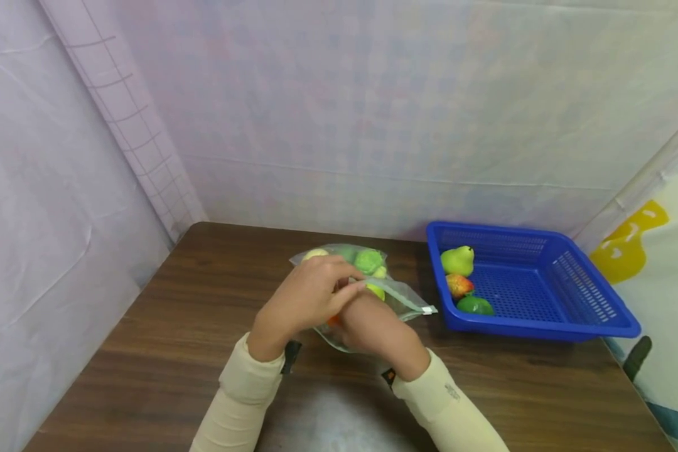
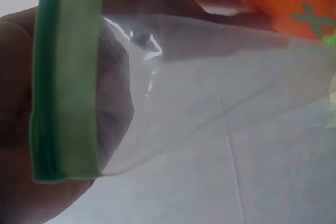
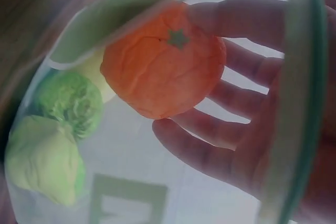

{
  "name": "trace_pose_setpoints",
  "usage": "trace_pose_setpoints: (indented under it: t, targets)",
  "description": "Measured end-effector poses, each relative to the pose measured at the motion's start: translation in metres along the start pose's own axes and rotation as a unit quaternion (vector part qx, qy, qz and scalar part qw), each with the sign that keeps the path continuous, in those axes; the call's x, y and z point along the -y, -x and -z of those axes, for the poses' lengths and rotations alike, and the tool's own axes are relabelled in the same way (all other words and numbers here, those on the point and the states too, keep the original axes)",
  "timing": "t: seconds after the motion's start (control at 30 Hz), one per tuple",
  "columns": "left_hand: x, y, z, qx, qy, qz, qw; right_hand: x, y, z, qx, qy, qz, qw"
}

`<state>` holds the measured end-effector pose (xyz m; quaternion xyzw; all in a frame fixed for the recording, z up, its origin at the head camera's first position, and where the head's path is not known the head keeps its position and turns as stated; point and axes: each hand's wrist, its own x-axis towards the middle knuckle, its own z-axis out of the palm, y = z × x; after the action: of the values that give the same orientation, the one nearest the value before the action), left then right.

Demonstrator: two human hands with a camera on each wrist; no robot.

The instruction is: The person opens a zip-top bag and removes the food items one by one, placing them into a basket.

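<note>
A clear zip bag (image 1: 409,295) with a green zip strip lies at the middle of the table. My right hand (image 3: 252,108) reaches inside it, its fingers and thumb curled round an orange toy fruit (image 3: 165,64) with a green star mark. Over the bag's mouth, my left hand (image 1: 313,289) pinches the rim near the right hand; its fingertips are partly hidden. Deeper in the bag lie a crinkled green toy cabbage (image 1: 368,261), a pale yellow-green piece (image 3: 44,156) and other green and yellow toys. The left wrist view sees the zip strip (image 2: 65,77) up close.
To the right stands a blue basket (image 1: 542,326) with a toy pear (image 1: 457,260), a red-yellow fruit (image 1: 460,285) and a green fruit (image 1: 475,306) along its left side. A white cloth wall (image 1: 373,125) rises behind the brown wooden table (image 1: 164,351).
</note>
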<state>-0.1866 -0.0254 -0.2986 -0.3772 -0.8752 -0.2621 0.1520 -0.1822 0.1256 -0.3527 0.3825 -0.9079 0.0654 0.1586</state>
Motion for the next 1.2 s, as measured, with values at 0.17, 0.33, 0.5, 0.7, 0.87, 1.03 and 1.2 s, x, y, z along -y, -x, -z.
trace_pose_setpoints:
  t: [0.17, 0.33, 0.5, 0.7, 0.87, 1.03, 1.2]
  targets:
    - [0.001, 0.001, 0.001, 0.001, -0.002, 0.001, 1.0000, 0.004, 0.008, 0.011, 0.030, -0.031, -0.035, 0.9985]
    - [0.003, 0.002, 0.002, -0.003, -0.003, -0.003, 1.0000, 0.006, 0.014, 0.022, 0.053, -0.010, -0.039, 0.9978]
    - [0.005, 0.002, 0.003, -0.006, -0.004, 0.001, 1.0000, 0.010, 0.022, 0.033, 0.048, 0.017, -0.019, 0.9985]
    - [0.006, 0.003, 0.004, -0.003, 0.000, 0.005, 1.0000, 0.014, 0.031, 0.047, 0.032, 0.014, 0.000, 0.9994]
    - [0.007, 0.003, 0.004, -0.002, 0.000, 0.007, 1.0000, 0.020, 0.041, 0.060, 0.016, 0.002, 0.010, 0.9998]
    - [0.007, 0.002, 0.002, -0.004, -0.007, 0.001, 1.0000, 0.027, 0.051, 0.074, -0.015, -0.007, 0.033, 0.9993]
    - [0.006, 0.001, 0.002, -0.002, -0.011, -0.001, 0.9999, 0.029, 0.057, 0.090, -0.055, -0.026, 0.047, 0.9970]
